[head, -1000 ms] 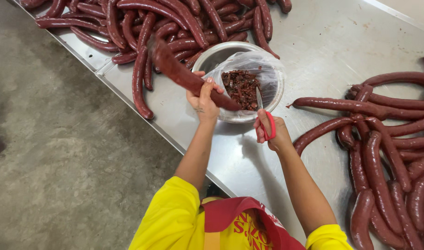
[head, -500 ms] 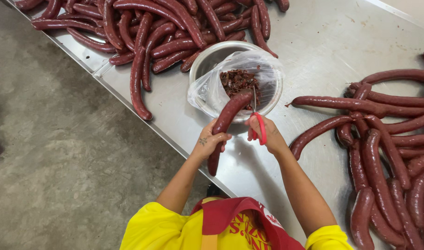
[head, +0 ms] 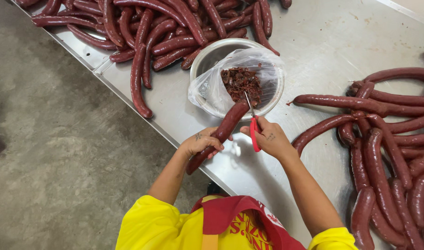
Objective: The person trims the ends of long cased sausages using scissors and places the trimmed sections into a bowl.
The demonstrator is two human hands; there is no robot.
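My left hand (head: 200, 142) grips a long dark red sausage (head: 219, 134) near its middle, the top end tilted up over the rim of a metal bowl (head: 207, 53). My right hand (head: 269, 139) holds red-handled scissors (head: 253, 129), blades pointing up at the sausage's top end. The bowl is lined with a clear plastic bag (head: 207, 88) that holds dark red trimmings (head: 242, 81).
A steel table (head: 323, 41) runs diagonally across the view. A pile of sausages (head: 151, 23) lies at its upper left and another heap of sausages (head: 387, 139) at the right. Grey concrete floor (head: 59, 162) lies left of the table edge.
My left hand has brought the sausage from over the bowl down toward my body and stood it more upright. My right hand with the scissors has closed in on the sausage's top end.
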